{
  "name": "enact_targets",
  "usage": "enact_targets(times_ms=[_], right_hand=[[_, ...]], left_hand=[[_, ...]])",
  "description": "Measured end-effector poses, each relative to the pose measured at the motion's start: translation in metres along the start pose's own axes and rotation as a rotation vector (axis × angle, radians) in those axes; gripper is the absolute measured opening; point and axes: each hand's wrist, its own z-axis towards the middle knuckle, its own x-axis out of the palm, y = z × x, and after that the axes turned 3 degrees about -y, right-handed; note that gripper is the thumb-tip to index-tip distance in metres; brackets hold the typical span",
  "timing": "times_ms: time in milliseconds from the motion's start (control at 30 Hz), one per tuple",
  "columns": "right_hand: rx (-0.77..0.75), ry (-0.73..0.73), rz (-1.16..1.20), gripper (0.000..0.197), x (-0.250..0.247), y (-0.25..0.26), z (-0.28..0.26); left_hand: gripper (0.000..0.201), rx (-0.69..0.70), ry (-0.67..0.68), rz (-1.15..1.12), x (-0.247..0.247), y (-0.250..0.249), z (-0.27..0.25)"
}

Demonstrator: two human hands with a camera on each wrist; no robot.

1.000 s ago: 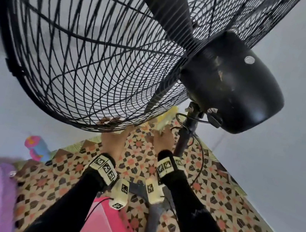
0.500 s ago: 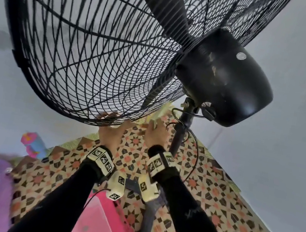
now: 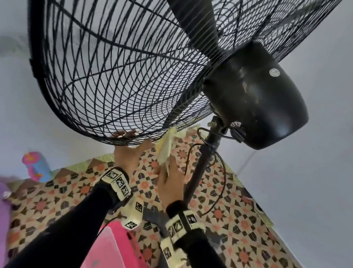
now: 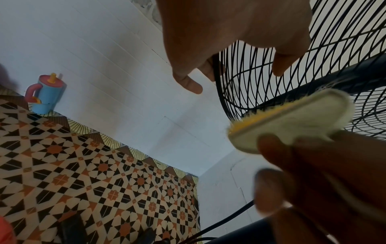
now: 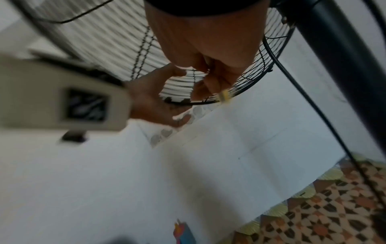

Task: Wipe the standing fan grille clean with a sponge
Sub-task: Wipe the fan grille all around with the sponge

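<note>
While the left hand [image 3: 128,156] hooks its fingers through the bottom edge of the fan grille [image 3: 115,72], the right hand [image 3: 170,184] grips the sponge [image 3: 166,148] just beside it, long axis pointing up at the rear wires directly above. Immediately right, the fan pole [image 3: 199,172] and dangling cord [image 3: 222,176] crowd the stroke.

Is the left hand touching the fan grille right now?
Touching. In the head view the left hand reaches up to the fan grille, and its fingertips show through the wires, hooked over the bottom rim.
</note>
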Motion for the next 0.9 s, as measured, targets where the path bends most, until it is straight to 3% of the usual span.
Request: enact_targets(times_ms=[33, 100, 200, 300, 433, 600, 667, 800, 900], right_hand=[[-0.056, -0.010, -0.031, 0.025, -0.002, -0.008, -0.008], [-0.059, -0.163, -0.099, 0.024, -0.008, -0.007, 0.004], [0.073, -0.349, -0.026, 0.023, -0.014, 0.004, 0.051], [0.054, -0.286, -0.086, 0.026, -0.008, 0.008, 0.061], [-0.142, -0.185, -0.112, 0.025, -0.012, 0.005, 0.012], [0.175, -0.354, -0.016, 0.032, -0.023, 0.008, 0.075], [0.162, -0.311, -0.007, 0.037, -0.013, 0.015, 0.080], [0.006, -0.108, 0.024, 0.027, -0.006, 0.020, -0.001], [0.064, -0.242, 0.028, 0.028, -0.017, 0.019, 0.004]], left_hand=[[0.067, 0.001, -0.008, -0.011, 0.000, -0.001, 0.001], [0.054, 0.013, -0.007, 0.006, 0.000, -0.005, -0.001], [0.064, 0.015, -0.017, 0.000, 0.000, -0.004, -0.002], [0.068, 0.014, -0.022, 0.005, -0.002, -0.006, -0.004], [0.074, 0.013, -0.018, -0.022, -0.001, -0.006, -0.002], [0.073, 0.016, -0.043, -0.011, 0.001, -0.003, -0.004], [0.064, 0.018, -0.056, 0.006, 0.001, -0.003, -0.002], [0.059, 0.025, -0.045, 0.013, 0.000, -0.007, -0.002], [0.069, -0.004, -0.048, 0.061, -0.001, -0.010, -0.004]])
